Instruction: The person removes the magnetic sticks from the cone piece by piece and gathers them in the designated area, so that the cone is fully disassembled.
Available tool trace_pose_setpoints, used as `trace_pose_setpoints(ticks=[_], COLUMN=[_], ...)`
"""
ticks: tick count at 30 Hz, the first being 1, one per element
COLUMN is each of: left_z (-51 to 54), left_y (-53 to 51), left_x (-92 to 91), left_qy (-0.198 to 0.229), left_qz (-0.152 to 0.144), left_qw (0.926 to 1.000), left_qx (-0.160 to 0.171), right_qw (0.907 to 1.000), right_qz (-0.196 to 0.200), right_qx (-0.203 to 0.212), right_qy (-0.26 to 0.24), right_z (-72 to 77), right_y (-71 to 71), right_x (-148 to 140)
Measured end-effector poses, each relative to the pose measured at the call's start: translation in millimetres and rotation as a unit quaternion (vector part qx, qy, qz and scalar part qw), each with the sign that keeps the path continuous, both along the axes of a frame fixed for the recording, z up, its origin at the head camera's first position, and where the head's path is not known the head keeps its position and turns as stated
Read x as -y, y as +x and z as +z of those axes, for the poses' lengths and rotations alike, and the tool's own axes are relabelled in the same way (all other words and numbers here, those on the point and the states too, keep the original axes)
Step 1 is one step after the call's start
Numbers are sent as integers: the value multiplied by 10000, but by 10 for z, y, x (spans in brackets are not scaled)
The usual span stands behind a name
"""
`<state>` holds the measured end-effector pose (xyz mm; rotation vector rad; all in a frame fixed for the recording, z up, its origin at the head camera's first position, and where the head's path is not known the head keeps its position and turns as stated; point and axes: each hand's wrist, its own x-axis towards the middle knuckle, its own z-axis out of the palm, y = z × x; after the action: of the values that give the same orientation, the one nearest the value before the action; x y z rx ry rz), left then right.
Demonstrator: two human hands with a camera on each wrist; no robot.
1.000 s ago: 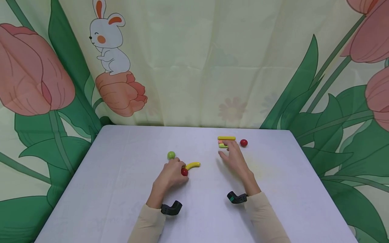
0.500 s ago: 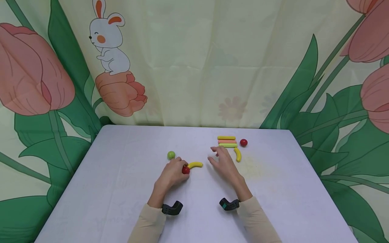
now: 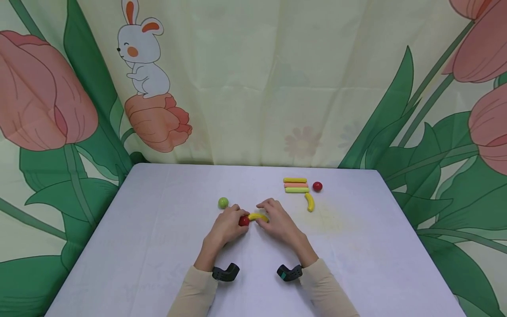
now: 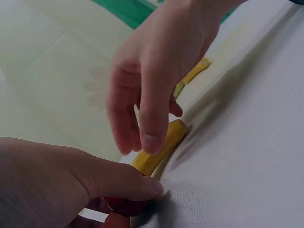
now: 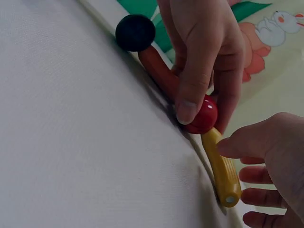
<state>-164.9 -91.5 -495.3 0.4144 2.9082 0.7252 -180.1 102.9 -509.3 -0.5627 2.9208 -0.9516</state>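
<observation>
My left hand (image 3: 229, 225) pinches a shiny red ball (image 3: 244, 221) between thumb and fingers, low over the white tabletop. Directly right of the ball lies a yellow toy banana (image 3: 258, 217), its left end close against it. My right hand (image 3: 279, 222) is around the banana's right part, thumb (image 5: 230, 146) on the near side and fingers spread on the far side; firm contact is not plain. A green ball (image 3: 223, 202) rests behind my left hand. In the right wrist view a reddish-brown stick (image 5: 159, 71) lies between the dark-looking green ball and my left hand.
Toward the back right lie a yellow strip (image 3: 295, 180), a pink strip (image 3: 296, 185) and a light green strip (image 3: 296, 190) side by side. Beside them are another red ball (image 3: 317, 186) and a second banana (image 3: 310, 202). A printed curtain (image 3: 245, 88) hangs behind the table.
My right hand has come left and nearer from the strips to the banana, uncovering the second banana. My left hand has shifted slightly right with the red ball, and the first banana has shifted right too.
</observation>
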Motion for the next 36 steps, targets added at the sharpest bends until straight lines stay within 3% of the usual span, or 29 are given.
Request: trace_pose_setpoints(ticks=[5,15,26,36], left_z=[-15,-13,-4,1], left_y=[-7,-21,-33,-24], left_x=[9,20,37,26], left_qy=[152,324,284,303], left_qz=[71,218,115,179], left_qw=[9999,9992,9995,9993], left_qx=[-25,80,33,150], right_qw=[9992,9984,9985,9995], right_qz=[243,335,291,-110], right_qx=[-122,-88,-125,-143], right_qy=[303,438,454,250], right_z=[-52,-87,-89,-114], right_y=[8,39,41,10], right_x=[62,85,93,75])
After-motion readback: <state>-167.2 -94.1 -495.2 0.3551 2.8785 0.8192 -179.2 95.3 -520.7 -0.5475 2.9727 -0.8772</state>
